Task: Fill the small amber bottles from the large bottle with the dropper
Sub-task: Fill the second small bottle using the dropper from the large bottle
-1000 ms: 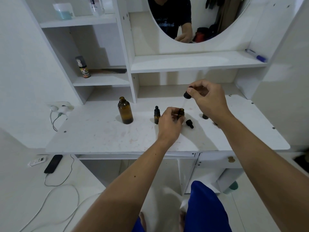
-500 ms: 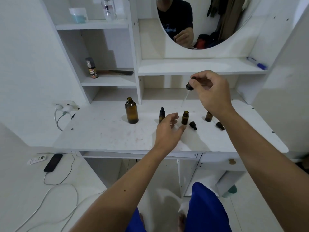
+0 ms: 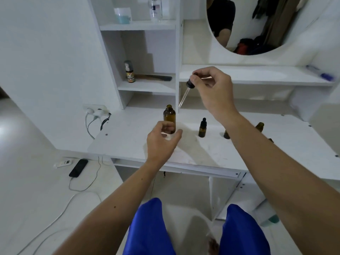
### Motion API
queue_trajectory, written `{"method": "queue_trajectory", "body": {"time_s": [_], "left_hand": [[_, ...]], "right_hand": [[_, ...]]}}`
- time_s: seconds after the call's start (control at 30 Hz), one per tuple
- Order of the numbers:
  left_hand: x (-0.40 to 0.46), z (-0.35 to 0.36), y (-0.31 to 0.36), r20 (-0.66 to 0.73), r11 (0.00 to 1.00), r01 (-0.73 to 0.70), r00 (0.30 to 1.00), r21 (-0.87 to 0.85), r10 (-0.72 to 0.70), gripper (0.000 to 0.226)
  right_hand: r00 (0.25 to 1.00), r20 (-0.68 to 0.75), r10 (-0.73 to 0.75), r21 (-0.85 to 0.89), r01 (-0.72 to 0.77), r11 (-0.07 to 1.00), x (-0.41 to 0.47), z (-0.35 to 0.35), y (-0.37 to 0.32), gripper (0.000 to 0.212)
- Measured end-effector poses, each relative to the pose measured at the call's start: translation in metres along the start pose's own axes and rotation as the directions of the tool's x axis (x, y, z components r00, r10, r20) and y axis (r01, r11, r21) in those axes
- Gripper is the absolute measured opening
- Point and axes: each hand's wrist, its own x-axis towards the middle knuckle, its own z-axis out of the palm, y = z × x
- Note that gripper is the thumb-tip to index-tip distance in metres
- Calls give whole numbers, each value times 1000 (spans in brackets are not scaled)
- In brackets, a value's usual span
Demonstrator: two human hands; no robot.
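The large amber bottle (image 3: pixel 169 115) stands uncapped on the white desk (image 3: pixel 128 137). My left hand (image 3: pixel 161 142) hovers just in front of its base, fingers loosely curved around it without a clear grip. My right hand (image 3: pixel 213 91) pinches the black bulb of the dropper (image 3: pixel 185 92), whose glass tube slants down toward the large bottle's mouth, its tip a little above and to the right. A capped small amber bottle (image 3: pixel 202 128) stands to the right. Two more small amber bottles (image 3: pixel 226 134) (image 3: pixel 259 126) peek out from behind my right forearm.
A wall socket with plugs (image 3: pixel 95 111) sits at the desk's left end. Shelves behind hold a pump bottle (image 3: pixel 130 72), a dark comb (image 3: pixel 158 77), a cup and a clear bottle. A mirror (image 3: pixel 257 24) hangs above. A phone (image 3: pixel 78 168) and cables lie on the floor.
My left hand let go of the small bottle and moved left to the large bottle. My right hand carried the dropper left, toward the large bottle's mouth.
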Motion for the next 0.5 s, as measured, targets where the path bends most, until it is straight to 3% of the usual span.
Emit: {"method": "queue_trajectory", "body": {"time_s": [0.1,0.27,0.5], "left_hand": [[11,-4,-9,-55,996,34,998,79,-30,48],[26,2,-16,-14,990,89,996,107,-88,73],[33,11,-18,-25,991,131,991,-6,-132,53]], "right_hand": [[1000,-2,-14,8,14,1000,5,16,-2,12],[1000,5,-16,20,16,1000,9,31,0,13],[999,51,-19,-23,20,1000,12,40,10,16]]}}
